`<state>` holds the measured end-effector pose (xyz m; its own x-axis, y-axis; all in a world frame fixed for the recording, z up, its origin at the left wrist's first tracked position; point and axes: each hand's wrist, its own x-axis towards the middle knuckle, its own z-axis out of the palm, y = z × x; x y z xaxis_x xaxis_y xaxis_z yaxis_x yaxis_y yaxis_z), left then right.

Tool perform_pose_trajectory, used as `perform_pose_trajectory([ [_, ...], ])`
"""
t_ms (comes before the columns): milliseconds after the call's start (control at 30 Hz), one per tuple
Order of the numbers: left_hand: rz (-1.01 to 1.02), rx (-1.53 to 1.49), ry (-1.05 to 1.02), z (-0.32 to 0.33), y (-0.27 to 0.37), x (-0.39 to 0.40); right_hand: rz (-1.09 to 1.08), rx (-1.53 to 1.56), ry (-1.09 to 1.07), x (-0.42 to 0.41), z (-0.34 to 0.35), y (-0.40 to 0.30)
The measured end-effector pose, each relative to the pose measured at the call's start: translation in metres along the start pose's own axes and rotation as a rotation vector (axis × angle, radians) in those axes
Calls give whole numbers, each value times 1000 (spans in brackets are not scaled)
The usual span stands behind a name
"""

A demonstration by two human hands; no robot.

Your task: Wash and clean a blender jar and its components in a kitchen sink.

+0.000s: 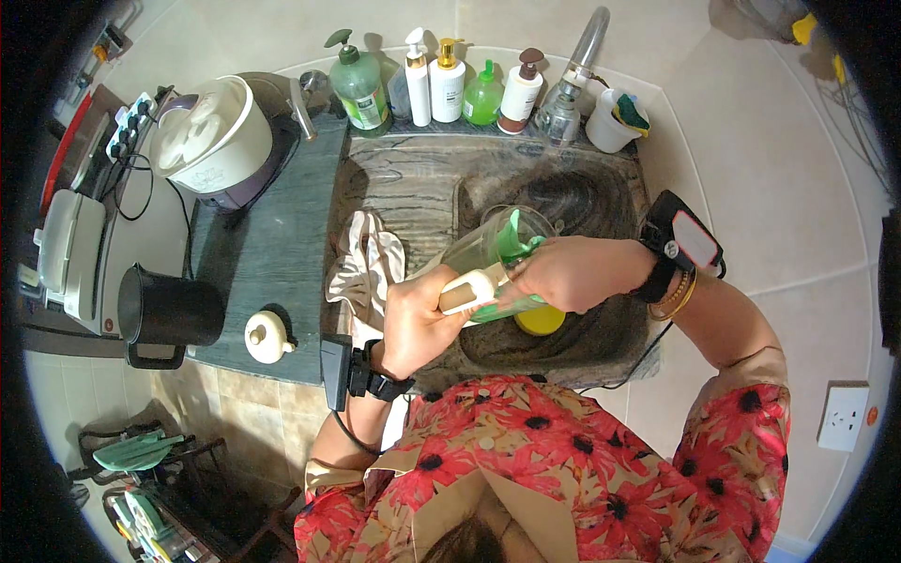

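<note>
A clear jug (pixel 468 251) with a cream handle (pixel 467 293) lies tilted above the sink, its mouth turned to the right. My left hand (pixel 420 325) grips it by the handle side. At the jug's mouth, my right hand (pixel 571 273) holds a soft green cloth (pixel 516 239) that shows through the clear wall. The right fingertips are partly hidden by the jug and cloth. Below the jug, a round yellow thing (pixel 540 320) rests in the dark stone sink basin (pixel 507 359). A cream lid (pixel 267 337) with a knob sits on the counter at the left.
Several pump bottles (pixel 447 88) line the sink's back edge beside the faucet (pixel 561 109) and a white cup (pixel 614 125) holding a sponge. A striped cloth (pixel 366 264) lies on the drainboard. Left stand a black pitcher (pixel 169 310) and a white electric pot (pixel 218 141).
</note>
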<state>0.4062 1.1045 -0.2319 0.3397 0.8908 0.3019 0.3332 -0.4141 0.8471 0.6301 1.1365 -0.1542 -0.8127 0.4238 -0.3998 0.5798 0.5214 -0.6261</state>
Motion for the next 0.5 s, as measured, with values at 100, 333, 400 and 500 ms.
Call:
perform_pose_trajectory([
  [100,8,44,-31,-1,2,0,-14,-116,2,1,4,3],
  [333,-63,-39,-6,-3,7,-1,185,380,184,1,6,-8],
  [400,-82,-59,0,-3,4,-3,188,398,210,-2,-1,-17],
  [500,9,-47,96,-3,13,5,162,404,279,-5,-4,-15],
])
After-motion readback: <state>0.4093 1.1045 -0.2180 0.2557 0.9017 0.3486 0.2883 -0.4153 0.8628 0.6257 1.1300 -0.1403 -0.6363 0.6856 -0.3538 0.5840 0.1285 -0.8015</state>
